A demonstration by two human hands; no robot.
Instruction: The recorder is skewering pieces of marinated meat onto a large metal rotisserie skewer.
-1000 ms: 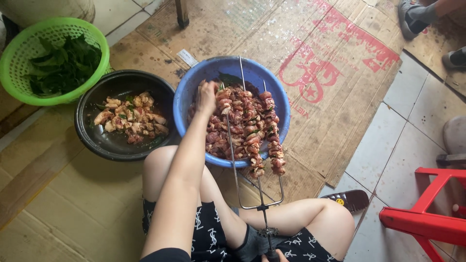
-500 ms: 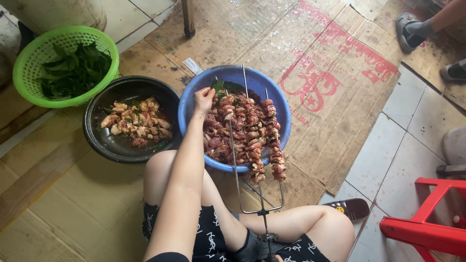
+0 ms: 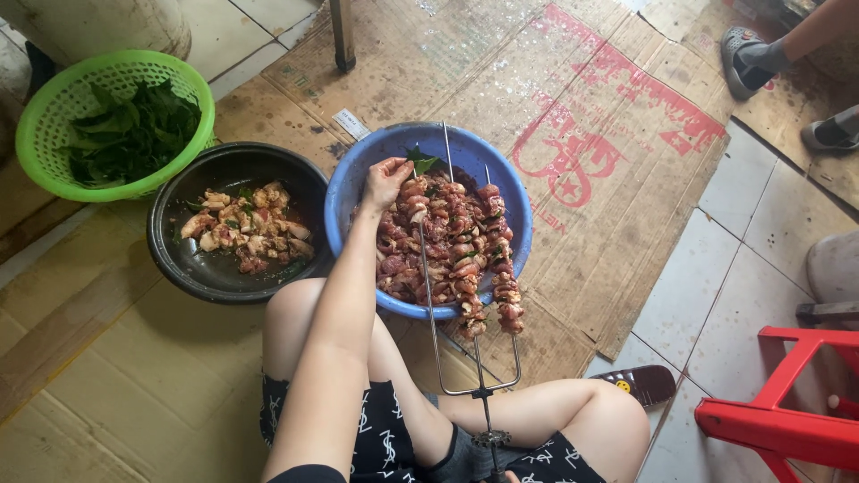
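Cardboard sheets (image 3: 617,116), brown with red print, cover the tiled floor under the seated person. On them sits a blue plastic basin (image 3: 358,183), its far side just beside a black bowl (image 3: 179,259) that holds marinated meat pieces (image 3: 246,228). Beyond that bowl, a green perforated basket (image 3: 54,134) carries dark green leaves (image 3: 134,130). A red plastic stool (image 3: 787,420) stands on the tiles at the right edge, and another person's sandalled foot (image 3: 747,58) shows at the top right. Across the basin lies a three-pronged metal skewer (image 3: 474,358), its prongs loaded with meat chunks (image 3: 452,246) and its shaft running back between the person's knees. The left hand (image 3: 386,179) reaches over the basin's near-left rim, fingers pinched on a meat piece at the left prong. Of the right hand only a sliver appears at the bottom edge by the skewer's handle, so its grip cannot be told.
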